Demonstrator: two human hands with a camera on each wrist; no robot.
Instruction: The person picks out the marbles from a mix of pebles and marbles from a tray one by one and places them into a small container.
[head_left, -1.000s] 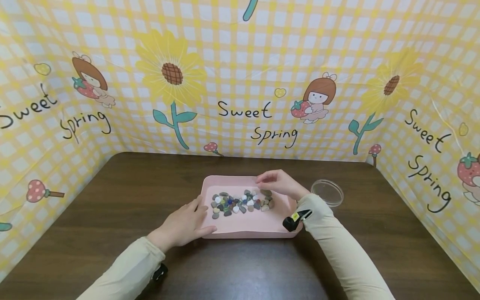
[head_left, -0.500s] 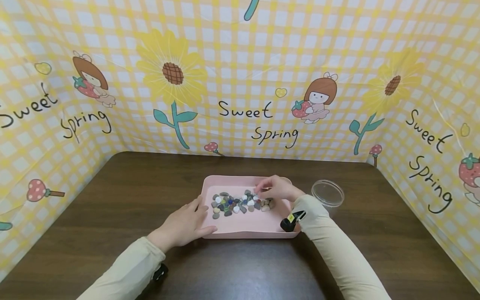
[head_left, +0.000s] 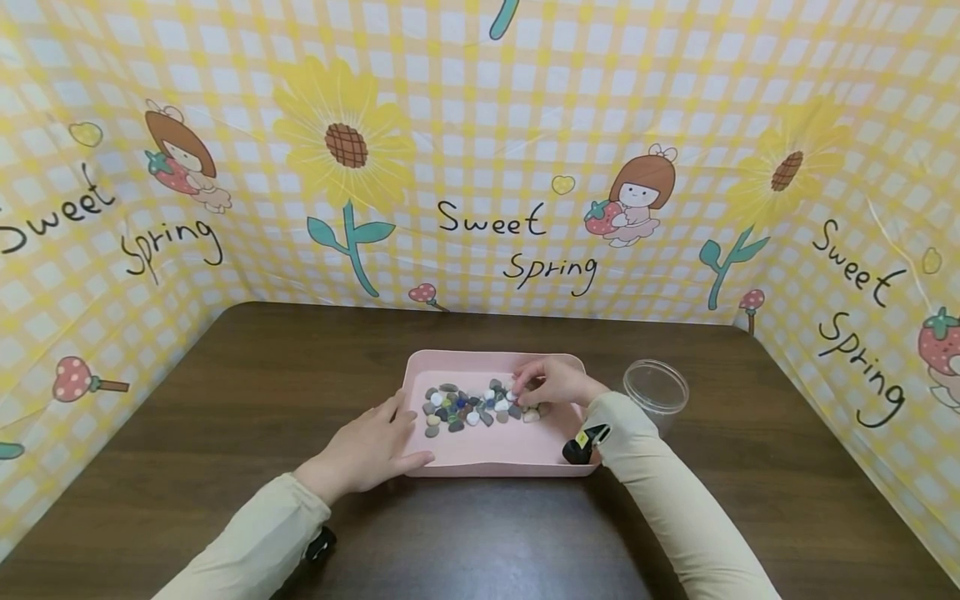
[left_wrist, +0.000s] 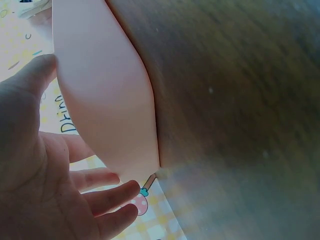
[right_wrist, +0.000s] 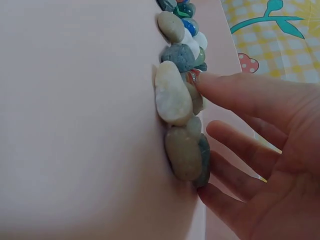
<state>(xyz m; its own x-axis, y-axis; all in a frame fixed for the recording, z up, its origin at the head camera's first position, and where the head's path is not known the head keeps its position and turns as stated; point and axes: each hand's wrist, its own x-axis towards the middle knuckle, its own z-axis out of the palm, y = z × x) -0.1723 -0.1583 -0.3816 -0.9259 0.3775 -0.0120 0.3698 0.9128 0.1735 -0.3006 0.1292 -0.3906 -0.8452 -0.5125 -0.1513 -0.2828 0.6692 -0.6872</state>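
In the head view a pink tray (head_left: 495, 458) holds a band of pebbles and glass pieces (head_left: 468, 408) in grey, white, tan, green and blue. My left hand (head_left: 367, 446) rests at the tray's left end; in the left wrist view its thumb touches the pink wall. My right hand (head_left: 558, 383) reaches down among the stones on the right. In the right wrist view, its thumb (right_wrist: 235, 92) touches a small clear and reddish glass piece (right_wrist: 192, 76). The index fingertip is hidden there, so whether it pinches the piece is unclear. A cream pebble (right_wrist: 173, 95) lies beside it.
A round clear plastic container (head_left: 656, 387) stands right of the tray, close to the right sleeve (head_left: 660, 467). Brown wooden tabletop (head_left: 300, 358) surrounds the tray. A yellow checked cloth (head_left: 480, 150) with printed flowers hangs around the back and sides.
My right hand has come down from above the tray's far right side to the stones, then shifted only slightly. Its fingers have drawn closer together. My left hand has stayed put.
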